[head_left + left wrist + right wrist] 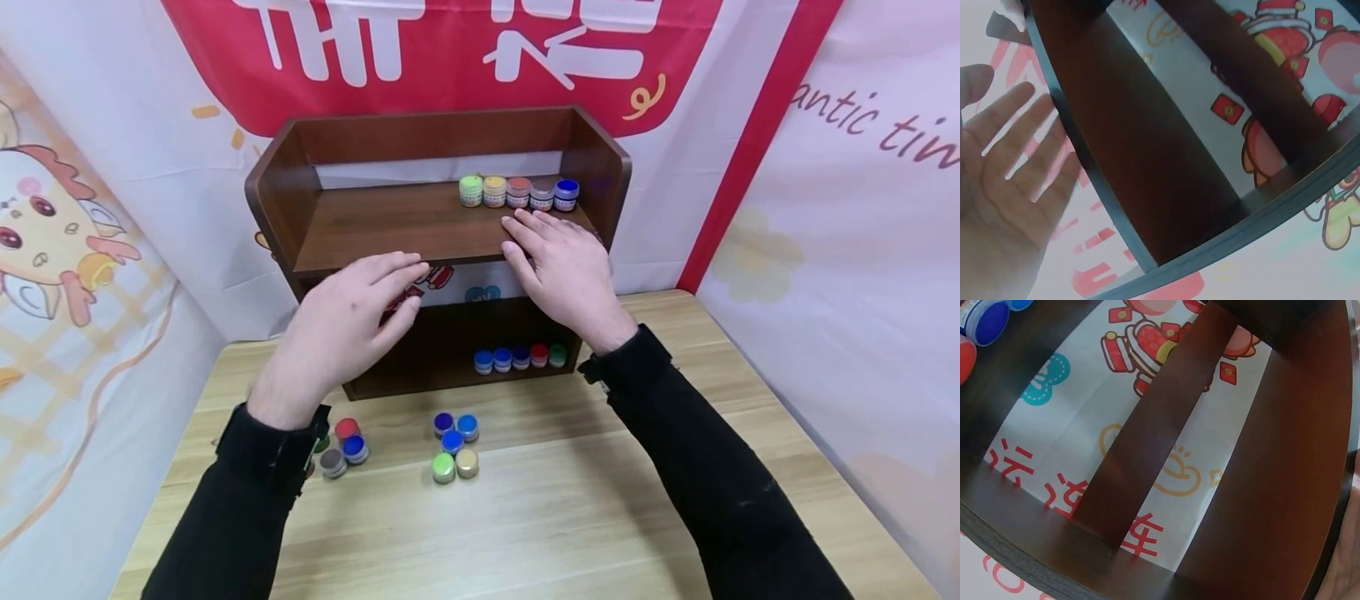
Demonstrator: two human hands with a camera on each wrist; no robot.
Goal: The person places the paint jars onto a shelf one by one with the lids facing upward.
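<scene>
A dark brown two-tier shelf [390, 225] stands on the table in the head view. On its upper board, toward the right, is a row of several small paint pots [517, 192] with lids of different colours. My right hand [566, 271], fingers extended, lies over the upper board's front edge just below these pots. Farther left, my left hand [341, 329] is at the same edge, fingers straight and holding nothing. Its spread fingers [1038, 140] reach the board's edge in the left wrist view. Only a sliver of the right hand [1340, 562] shows at the right wrist view's border.
Another row of paint pots [521, 358] stands on the right of the lower board. Several loose pots [452, 442] sit on the wooden table [525, 533] in front. A second cluster [354, 449] is partly behind the left sleeve. Printed cloth [825, 233] hangs around the table.
</scene>
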